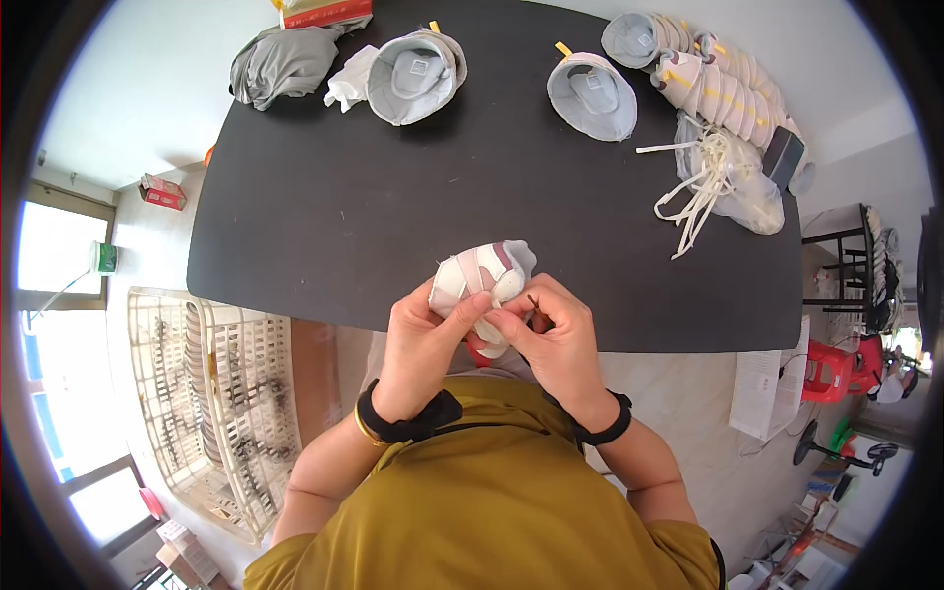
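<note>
You are holding a white, pink and burgundy shoe upper (475,274) between both hands, right at your fingertips and mostly just beyond them, over the near edge of the black table (393,206). Its visible long axis is slanting: the whiter end is lying against your left fingers, and the grey collar and burgundy patch are pointing away and to the right, beyond your right fingertips. Another white part is hanging down between your palms, with a bit of red (480,358) showing beneath it.

Neither hand is clearly nearer, since both are touching the upper. Your left hand (415,336) is curling around its left side, nearly closed, the thumb pressing on the near face. Your right hand (557,332) is half curled, its thumb and forefinger meeting close to the left thumb tip in a pinch; what exactly they are gripping, you cannot tell from here. A slim dark thing (534,300) is showing among the right fingers, too small to identify.

Well beyond your right hand, loose cream laces (710,175) are trailing from a clear plastic bag (755,205), beside nested shoe uppers (716,95). A single upper (593,101) is sitting straight beyond that hand.
</note>
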A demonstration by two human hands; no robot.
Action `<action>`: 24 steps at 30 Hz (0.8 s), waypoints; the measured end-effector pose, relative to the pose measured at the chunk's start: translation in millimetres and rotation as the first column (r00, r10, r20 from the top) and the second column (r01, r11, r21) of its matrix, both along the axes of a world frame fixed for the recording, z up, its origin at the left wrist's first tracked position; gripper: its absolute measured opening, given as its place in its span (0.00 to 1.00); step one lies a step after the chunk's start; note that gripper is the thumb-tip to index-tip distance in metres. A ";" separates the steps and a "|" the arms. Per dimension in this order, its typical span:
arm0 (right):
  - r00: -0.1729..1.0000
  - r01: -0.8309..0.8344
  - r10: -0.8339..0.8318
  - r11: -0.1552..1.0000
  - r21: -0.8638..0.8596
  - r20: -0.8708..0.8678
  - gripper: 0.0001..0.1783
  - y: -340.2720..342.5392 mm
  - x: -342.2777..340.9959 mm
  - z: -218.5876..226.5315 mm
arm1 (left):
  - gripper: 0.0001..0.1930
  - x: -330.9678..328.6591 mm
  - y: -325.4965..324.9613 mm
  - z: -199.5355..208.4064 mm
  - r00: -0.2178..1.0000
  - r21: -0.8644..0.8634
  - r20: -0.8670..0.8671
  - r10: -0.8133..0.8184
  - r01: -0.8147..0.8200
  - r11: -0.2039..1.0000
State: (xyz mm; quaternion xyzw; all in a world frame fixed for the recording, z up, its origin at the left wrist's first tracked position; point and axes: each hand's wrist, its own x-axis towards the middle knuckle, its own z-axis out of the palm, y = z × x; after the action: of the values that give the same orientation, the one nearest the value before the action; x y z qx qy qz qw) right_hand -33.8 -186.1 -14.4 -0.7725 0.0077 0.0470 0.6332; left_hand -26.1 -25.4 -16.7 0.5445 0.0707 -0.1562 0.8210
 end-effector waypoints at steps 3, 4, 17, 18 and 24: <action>0.983 0.031 -0.026 0.999 -0.027 0.180 0.09 5.7 0.6 -8.9 | 0.10 -0.8 0.0 -6.2 0.996 0.073 0.087 0.023 -0.030 0.997; 0.976 0.048 -0.039 0.998 -0.034 0.212 0.08 8.7 0.8 -10.7 | 0.09 -0.5 -1.0 -6.6 0.993 0.084 0.110 0.035 -0.045 0.995; 0.949 0.056 -0.055 0.998 0.005 0.310 0.07 14.0 10.6 -21.3 | 0.10 2.6 -10.8 -11.7 0.973 0.091 0.171 0.153 -0.170 0.981; 0.949 0.058 -0.057 0.998 0.007 0.310 0.07 13.7 11.1 -21.5 | 0.10 2.9 -10.7 -12.4 0.974 0.093 0.171 0.151 -0.168 0.981; 0.949 0.030 -0.040 0.999 0.034 0.313 0.06 11.6 12.2 -23.2 | 0.10 1.7 -11.2 -14.1 0.973 0.073 0.181 0.145 -0.160 0.984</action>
State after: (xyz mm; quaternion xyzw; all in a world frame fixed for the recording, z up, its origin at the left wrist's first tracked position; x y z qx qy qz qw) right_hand -21.6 -174.4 -37.6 -0.7606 -0.0800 -0.0874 0.6383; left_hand -24.4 -36.7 -30.8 0.5846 0.0466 -0.0410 0.8090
